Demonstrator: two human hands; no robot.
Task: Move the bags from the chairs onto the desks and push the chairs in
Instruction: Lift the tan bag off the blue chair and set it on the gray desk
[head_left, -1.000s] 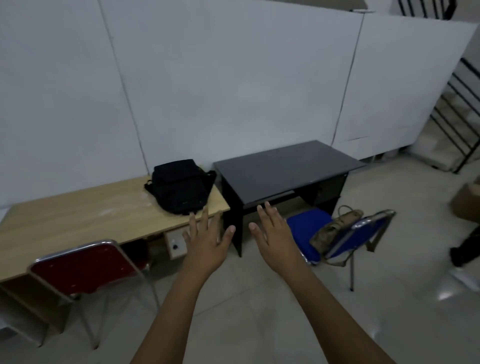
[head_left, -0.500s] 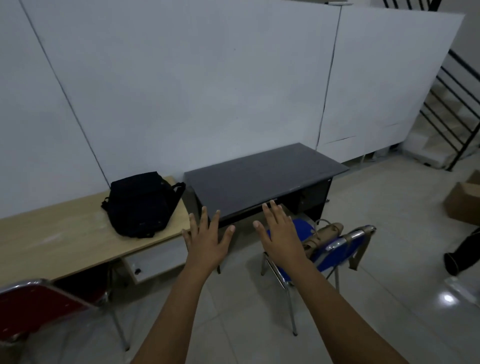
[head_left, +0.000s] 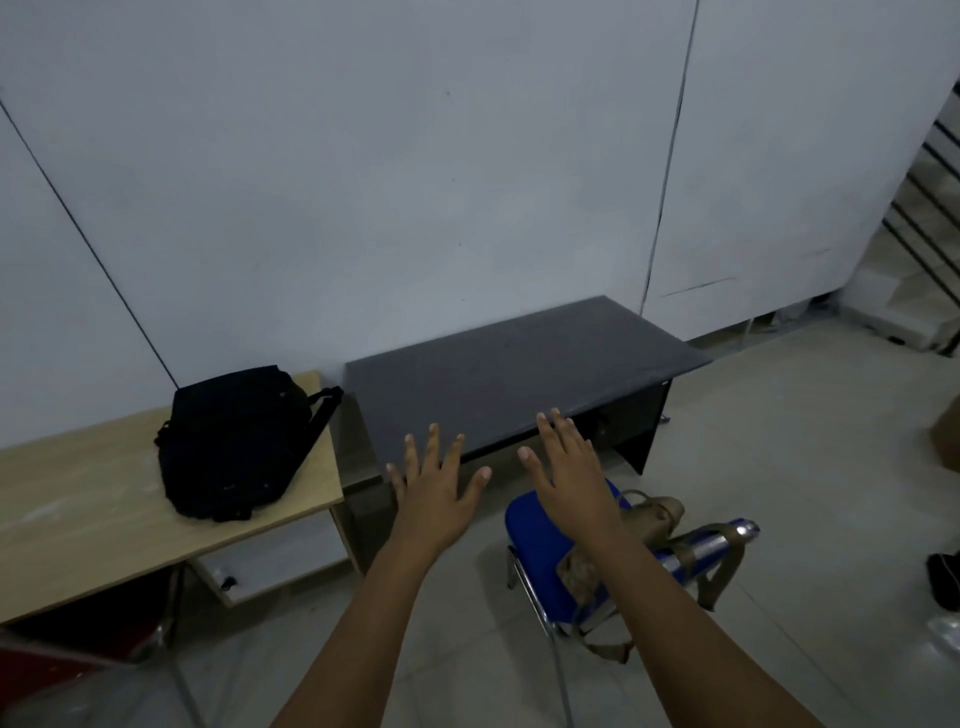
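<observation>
- Both hands are stretched forward, palms down and fingers spread, holding nothing: the left hand (head_left: 436, 491) hangs over the floor in front of the gap between the two desks, the right hand (head_left: 571, 473) over the blue chair (head_left: 537, 551).
- A black bag (head_left: 236, 441) lies on the wood desk (head_left: 78, 514), at its right end, one strap hanging off the edge toward the dark desk (head_left: 519, 374).
- The dark desk stands against the white wall (head_left: 415, 182) — its top is bare.
- The blue chair stands out from the dark desk, its seat toward it, its chrome back rail (head_left: 719, 540) nearer the camera's right.
- A tan bag (head_left: 649, 517) sits on the blue seat against the backrest (partly hidden by the right forearm), with straps looped over the rail and dangling below the seat.
- A red chair (head_left: 62, 670) shows at the bottom left, beside the wood desk; how far under it sits I cannot tell.
</observation>
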